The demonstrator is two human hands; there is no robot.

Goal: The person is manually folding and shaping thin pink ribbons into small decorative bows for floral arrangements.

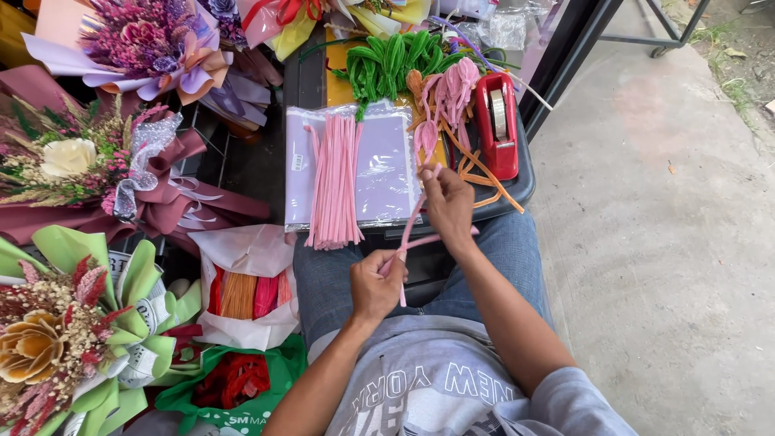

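Observation:
My left hand (374,284) and my right hand (449,206) both grip thin pink pipe cleaners (412,230) over my lap, crossing them between the fingers. The right hand pinches the upper ends near a looped pink pipe-cleaner piece (446,97). A straight bundle of pink pipe cleaners (335,182) lies on a clear pack of lilac sheets (387,165) just beyond my hands. These rest on a dark tray (521,190) across my knees.
A red tape dispenser (497,125) stands at the tray's right. Green pipe cleaners (387,60) lie at the back, orange ones (476,169) under the pink loops. Wrapped bouquets (97,161) crowd the left; a white bag of coloured pipe cleaners (246,295) sits by my left knee. Concrete floor (662,242) at right.

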